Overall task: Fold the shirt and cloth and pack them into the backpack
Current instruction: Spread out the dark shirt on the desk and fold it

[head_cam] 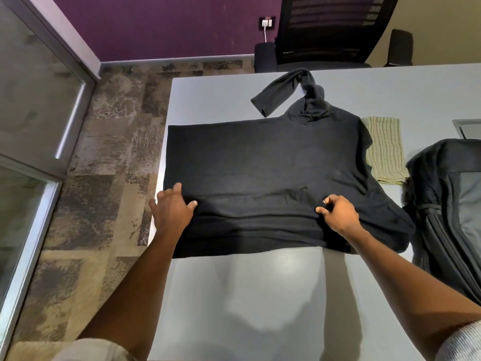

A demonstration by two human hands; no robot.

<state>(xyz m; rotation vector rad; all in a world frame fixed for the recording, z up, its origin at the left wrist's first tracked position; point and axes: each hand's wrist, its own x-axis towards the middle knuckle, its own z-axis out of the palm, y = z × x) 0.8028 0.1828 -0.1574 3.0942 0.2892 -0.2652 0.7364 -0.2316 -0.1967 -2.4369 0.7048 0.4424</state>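
A black long-sleeved shirt [260, 162] lies spread across the grey table [260, 295], its near part folded over into a band. One sleeve [281, 92] is twisted and lies at the far side. My left hand [173, 209] rests on the fold's left end with fingers spread flat. My right hand [339, 213] pinches the fold farther right, fingers curled into the fabric. A striped yellowish cloth [385, 149] lies flat to the right of the shirt, partly under it. The dark backpack [450, 204] lies at the table's right edge.
A black office chair [325, 32] stands behind the table's far edge. The shirt's left edge reaches the table's left edge, past which is patterned carpet [104, 152]. A glass partition [31, 113] stands at the far left.
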